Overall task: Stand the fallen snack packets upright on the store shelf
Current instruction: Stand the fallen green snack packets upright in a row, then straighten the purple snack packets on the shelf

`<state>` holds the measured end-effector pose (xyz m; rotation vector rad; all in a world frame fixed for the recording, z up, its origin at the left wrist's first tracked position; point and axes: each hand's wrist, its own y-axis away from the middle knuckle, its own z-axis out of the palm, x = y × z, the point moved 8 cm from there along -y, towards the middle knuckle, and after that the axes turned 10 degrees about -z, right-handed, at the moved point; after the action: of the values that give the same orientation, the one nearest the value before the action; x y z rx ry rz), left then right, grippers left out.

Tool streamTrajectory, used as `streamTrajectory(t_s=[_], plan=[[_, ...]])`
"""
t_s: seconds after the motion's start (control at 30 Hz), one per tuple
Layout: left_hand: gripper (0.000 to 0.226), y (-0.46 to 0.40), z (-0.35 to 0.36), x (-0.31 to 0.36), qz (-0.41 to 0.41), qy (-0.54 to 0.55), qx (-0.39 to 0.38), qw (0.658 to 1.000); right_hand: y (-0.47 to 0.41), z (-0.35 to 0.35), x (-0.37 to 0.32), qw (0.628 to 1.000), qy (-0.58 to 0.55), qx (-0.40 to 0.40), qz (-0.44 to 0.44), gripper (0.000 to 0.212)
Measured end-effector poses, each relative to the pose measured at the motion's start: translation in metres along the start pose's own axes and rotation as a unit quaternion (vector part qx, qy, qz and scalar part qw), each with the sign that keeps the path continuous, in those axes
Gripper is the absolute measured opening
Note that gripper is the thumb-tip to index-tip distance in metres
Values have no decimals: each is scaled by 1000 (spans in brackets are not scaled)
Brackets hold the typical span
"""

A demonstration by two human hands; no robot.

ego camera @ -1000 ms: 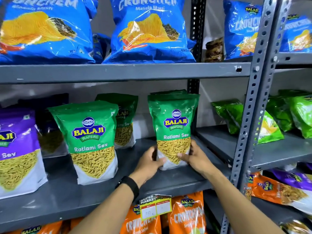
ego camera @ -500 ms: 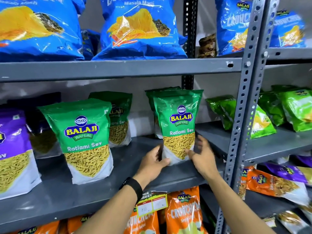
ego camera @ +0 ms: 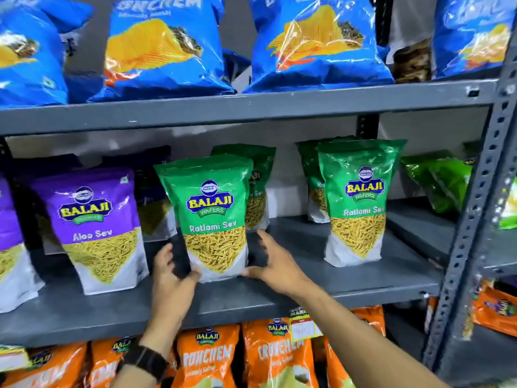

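Both forearms reach up and forward from the bottom edge, bare, converging toward the middle. Left hand (ego camera: 170, 278) upright, palm facing right, fingers (ego camera: 165, 254) extended upward and loosely spread, thumb pointing inward to the right. Dark watch band on the left wrist. Right hand (ego camera: 275, 266) mirrors it, palm facing left, fingers curved and spread, thumb pointing inward to the left. Neither hand closed into a grip.

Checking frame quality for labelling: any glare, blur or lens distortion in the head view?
Head view: glare streaks on the glossy blue crisp bags up top; right edge smeared by blur; the grey perforated steel upright leans, wide-angle distortion; centre green Ratlami Sev pouch is sharp, text legible.
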<state>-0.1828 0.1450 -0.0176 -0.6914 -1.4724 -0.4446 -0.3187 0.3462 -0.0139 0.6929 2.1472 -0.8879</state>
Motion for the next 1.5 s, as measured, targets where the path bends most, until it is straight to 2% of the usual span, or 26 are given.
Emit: streamTrajectory(t_s=[0.07, 0.1, 0.2, 0.37, 0.5, 0.77, 0.87, 0.93, 1.0, 1.07, 1.13, 1.2, 1.27, 1.33, 1.4, 1.47, 1.5], plan=[[71, -23, 15, -12, -33, -67, -126, 989, -11, 11, -1, 1000, -12, -7, 5, 101], [65, -31, 19, -17, -29, -117, -149, 981, -14, 14, -1, 1000, -17, -6, 10, 98], [49, -41, 28, -23, -15, -168, -151, 974, -16, 9, 4, 1000, -17, 21, 15, 88], [49, -13, 76, -4, 15, -154, -211, 965, 5, -27, 20, 997, 16, 72, 28, 80], [45, 9, 84, 2, 47, -154, -197, 967, 22, -45, 27, 996, 31, 86, 23, 83], [42, 11, 79, 4, 55, -175, -182, 966, 23, -44, 35, 993, 53, 109, 7, 82], [40, 10, 79, 2, 39, -174, -186, 966, 25, -42, 34, 994, 46, 103, 11, 87], [50, 9, 73, -1, 13, -153, -205, 966, 33, -43, 31, 988, 60, 141, 24, 93], [71, 8, 56, -6, -7, -129, -205, 970, 52, -45, 18, 974, 81, 210, 34, 86], [72, 12, 30, -4, 2, -130, -174, 976, 70, -39, -6, 962, 115, 246, -7, 65], [55, 7, -18, -6, 18, -125, -111, 986, 68, -9, -34, 964, 131, 224, -53, 50], [35, -2, -78, -5, 29, -105, 12, 994, 53, 30, -59, 970, 139, 174, -98, 43], [24, -12, -147, -9, 33, -75, 157, 984, 28, 79, -80, 978, 126, 114, -124, 45], [27, -28, -198, -16, 16, -45, 231, 972, 0, 128, -93, 989, 91, 48, -105, 59], [48, -55, -225, -21, 1, -49, 186, 981, -29, 174, -104, 997, 43, -3, -58, 84], [70, -81, -227, -22, -17, -44, 76, 996, -55, 208, -116, 999, -9, -22, -33, 103], [77, -90, -221, -21, -18, -41, 20, 999, -66, 217, -119, 999, -34, -14, -31, 104]])
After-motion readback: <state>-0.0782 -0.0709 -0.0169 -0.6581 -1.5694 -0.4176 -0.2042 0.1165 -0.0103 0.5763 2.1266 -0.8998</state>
